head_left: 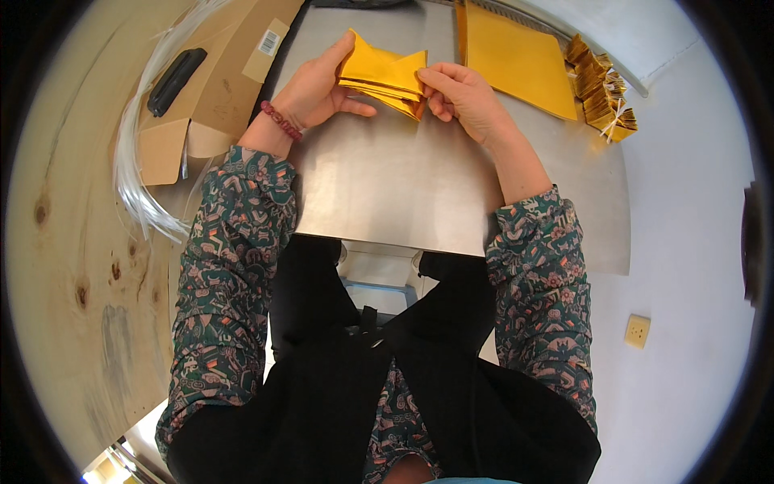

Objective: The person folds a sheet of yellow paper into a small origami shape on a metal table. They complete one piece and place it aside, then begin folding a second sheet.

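Between my hands, above the far part of a metal tabletop (387,185), is a small stack of folded gold paper (379,71) with pointed corners. My left hand (318,90) grips its left side, the thumb lying apart below the stack. On the other side my right hand (461,97) pinches the right edge between thumb and fingers. Several layers show along the near edge of the folded paper. A pile of flat gold sheets (520,60) lies beyond my right hand, and bundles of folded gold paper tied with white strands (601,93) lie right of it.
At the left, an opened cardboard box (230,89) rests on a wooden board (89,210). A black oblong object (176,82) lies on the box. Long white plastic strands (133,165) curve around it. A white wall (685,218) with an outlet (637,331) stands at the right.
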The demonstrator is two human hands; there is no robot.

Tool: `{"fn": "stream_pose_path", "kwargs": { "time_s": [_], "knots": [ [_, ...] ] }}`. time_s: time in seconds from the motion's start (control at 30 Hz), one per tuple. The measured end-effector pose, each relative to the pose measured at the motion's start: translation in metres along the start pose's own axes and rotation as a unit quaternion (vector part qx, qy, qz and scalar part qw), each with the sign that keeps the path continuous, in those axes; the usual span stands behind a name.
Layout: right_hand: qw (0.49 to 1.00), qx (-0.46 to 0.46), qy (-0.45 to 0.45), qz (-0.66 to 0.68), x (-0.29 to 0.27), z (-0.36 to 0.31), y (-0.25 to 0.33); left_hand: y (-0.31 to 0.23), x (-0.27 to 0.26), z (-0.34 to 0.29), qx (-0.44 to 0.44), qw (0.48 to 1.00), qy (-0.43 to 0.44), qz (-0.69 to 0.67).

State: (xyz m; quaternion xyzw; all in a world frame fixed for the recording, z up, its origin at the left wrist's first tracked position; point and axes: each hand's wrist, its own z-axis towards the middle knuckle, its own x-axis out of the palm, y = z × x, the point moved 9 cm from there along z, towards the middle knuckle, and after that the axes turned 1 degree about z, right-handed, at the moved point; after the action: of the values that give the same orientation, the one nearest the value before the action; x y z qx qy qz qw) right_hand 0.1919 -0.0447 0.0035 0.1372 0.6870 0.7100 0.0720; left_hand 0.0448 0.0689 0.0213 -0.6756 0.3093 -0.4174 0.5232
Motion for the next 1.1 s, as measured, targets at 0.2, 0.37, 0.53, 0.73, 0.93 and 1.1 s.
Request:
{"fn": "stream_pose_path", "kwargs": {
  "time_s": [0.2,0.37,0.53,0.73,0.93,1.1],
  "knots": [
    [1.0,-0.001,-0.003,-0.009,0.002,-0.002,0.001,0.002,-0.001,0.0,-0.009,1.0,-0.005,-0.01],
    [1.0,0.0,0.009,-0.014,0.004,-0.003,0.005,0.002,0.001,0.001,-0.004,1.0,0.004,-0.014],
    [1.0,-0.003,-0.007,-0.027,0.002,-0.006,0.005,0.003,-0.002,0.002,-0.007,1.0,-0.009,-0.007],
    [0.999,0.007,0.004,-0.043,0.002,-0.003,0.005,0.006,-0.006,0.003,-0.018,1.0,-0.019,-0.01],
    [0.999,0.01,-0.022,-0.042,0.004,-0.005,0.006,0.005,-0.01,0.004,-0.012,0.999,-0.033,-0.008],
    [0.998,0.022,-0.03,-0.055,0.002,-0.005,0.005,0.006,-0.01,0.006,-0.004,1.0,-0.026,0.002]
  ]
}}
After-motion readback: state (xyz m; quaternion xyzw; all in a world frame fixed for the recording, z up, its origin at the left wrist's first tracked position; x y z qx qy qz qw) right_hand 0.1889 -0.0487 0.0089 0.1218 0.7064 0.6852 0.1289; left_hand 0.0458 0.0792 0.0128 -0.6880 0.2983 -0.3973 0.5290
